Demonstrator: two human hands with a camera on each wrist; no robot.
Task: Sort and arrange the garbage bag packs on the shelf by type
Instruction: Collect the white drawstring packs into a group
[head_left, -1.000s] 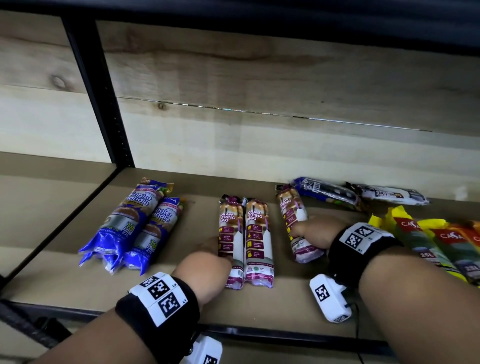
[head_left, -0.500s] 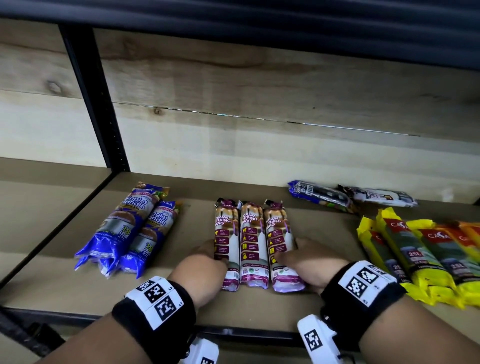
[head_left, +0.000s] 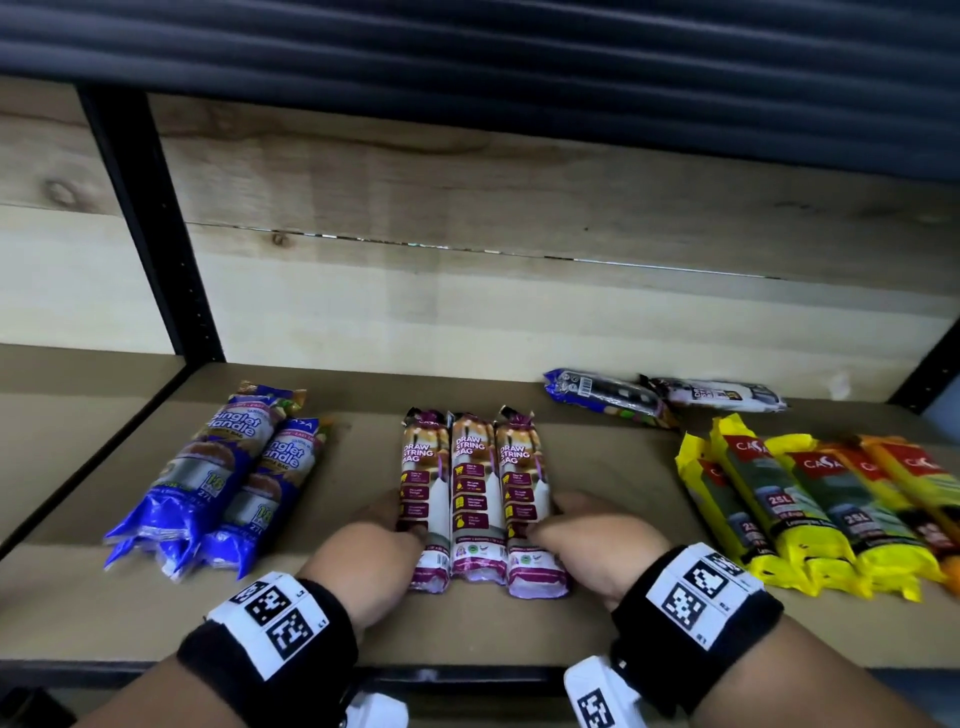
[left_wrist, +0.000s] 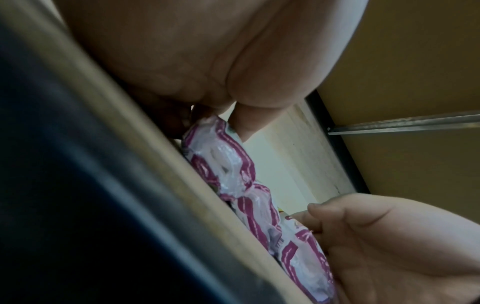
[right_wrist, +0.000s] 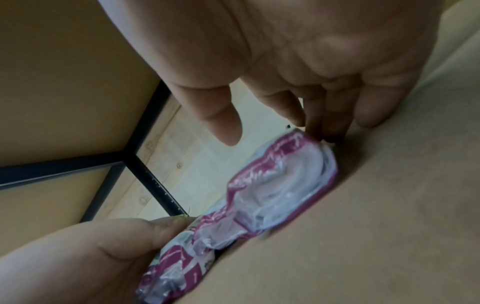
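Three purple-and-white draw string bag packs (head_left: 470, 493) lie side by side in the middle of the shelf (head_left: 623, 467), long sides touching. My left hand (head_left: 395, 519) presses against the left pack's outer side, thumb on its top. On the opposite side, my right hand (head_left: 558, 514) pushes the right pack with straight fingers. The right wrist view has those fingers (right_wrist: 324, 123) standing on the board beside the pack (right_wrist: 280, 185), thumb free above it. In the left wrist view the near ends of the packs (left_wrist: 228, 164) sit between both hands.
Two blue singlet handle packs (head_left: 218, 467) lie at the left. Several yellow packs (head_left: 810, 499) lie in a row at the right. At the back right are a dark blue pack (head_left: 605, 397) and a white pack (head_left: 722, 395). A black post (head_left: 150, 234) stands at the back left.
The third draw string pack lay tilted and apart on the right; my right hand slid it left against the other two. All three now sit flush between my hands.
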